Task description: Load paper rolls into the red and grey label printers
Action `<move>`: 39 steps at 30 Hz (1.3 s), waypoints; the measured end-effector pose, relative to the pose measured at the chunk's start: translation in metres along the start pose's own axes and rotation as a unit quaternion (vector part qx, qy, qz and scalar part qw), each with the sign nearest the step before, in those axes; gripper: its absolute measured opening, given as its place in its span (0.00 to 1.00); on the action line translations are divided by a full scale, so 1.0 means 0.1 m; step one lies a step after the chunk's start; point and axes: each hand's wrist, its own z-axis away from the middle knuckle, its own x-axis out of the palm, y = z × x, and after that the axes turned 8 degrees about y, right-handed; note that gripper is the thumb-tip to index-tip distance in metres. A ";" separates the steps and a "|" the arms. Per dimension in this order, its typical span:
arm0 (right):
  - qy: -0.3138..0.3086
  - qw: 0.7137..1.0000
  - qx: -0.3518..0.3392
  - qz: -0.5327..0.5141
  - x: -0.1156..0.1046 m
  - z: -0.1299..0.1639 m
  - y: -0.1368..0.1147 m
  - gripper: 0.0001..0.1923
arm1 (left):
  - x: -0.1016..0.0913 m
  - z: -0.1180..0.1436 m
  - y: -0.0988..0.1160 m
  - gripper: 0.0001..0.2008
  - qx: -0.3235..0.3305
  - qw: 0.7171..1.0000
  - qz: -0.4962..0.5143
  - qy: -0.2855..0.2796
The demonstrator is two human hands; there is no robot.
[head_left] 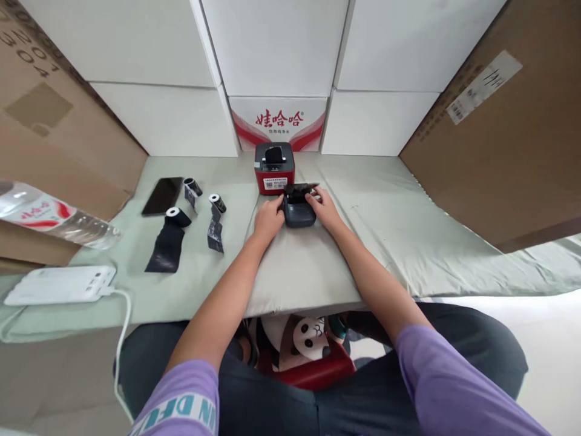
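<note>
Landmark: the red printer point(275, 168), standing at the back middle of the cloth-covered table point(385, 236), black cradle on top, white label on its front face
Dark printer: a small dark grey printer point(298, 210) sits just in front of the red printer, almost touching it, with its lid point(302, 188) raised at the back edge
Left hand: the left hand point(269, 219) rests against the left side of the dark grey printer, fingers curled together on its edge; how firmly they press I cannot tell
Right hand: the right hand point(323, 208) lies on the right side of the same device, fingers spread slightly, fingertips at the open lid
Rolls: three small paper rolls point(216, 203) with dark strips unwound lie left of the red printer, well apart from the hands
Phone: a black phone point(162, 195) lies flat, farther left of the red printer than the rolls
Power bank: a white power bank point(61, 284) with a white cable point(121, 339) lies far left and nearer the person than the red printer
Bottle: a clear water bottle point(49, 219) lies on its side, far left of the red printer
Behind: a white and red carton point(279, 123) stands right behind the red printer
</note>
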 end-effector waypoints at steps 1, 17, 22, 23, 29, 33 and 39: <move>0.005 1.000 -0.005 0.000 0.00 -0.01 -0.01 0.31 | 0.01 -0.02 -0.03 0.31 -0.001 1.000 0.025 -0.003; 0.084 0.995 -0.003 -0.059 -0.06 0.07 -0.29 0.36 | -0.02 0.02 0.06 0.20 0.076 0.985 0.153 -0.005; 0.077 0.996 -0.028 -0.046 -0.07 0.08 -0.34 0.31 | -0.03 0.03 0.06 0.18 0.083 0.986 0.142 -0.016; 0.084 0.995 -0.034 -0.043 -0.08 0.08 -0.35 0.30 | -0.03 0.03 0.06 0.19 0.085 0.986 0.139 -0.018; 0.123 0.988 -0.080 -0.047 -0.14 0.05 -0.40 0.29 | 0.05 0.00 -0.01 0.26 0.103 0.981 0.157 -0.049; 0.145 0.980 -0.129 -0.052 -0.20 0.06 -0.46 0.29 | 0.10 -0.06 -0.07 0.27 0.064 0.982 0.169 -0.055; 0.116 0.977 -0.150 -0.096 -0.21 0.19 -0.63 0.27 | 0.08 -0.07 -0.05 0.28 0.032 0.981 0.176 -0.078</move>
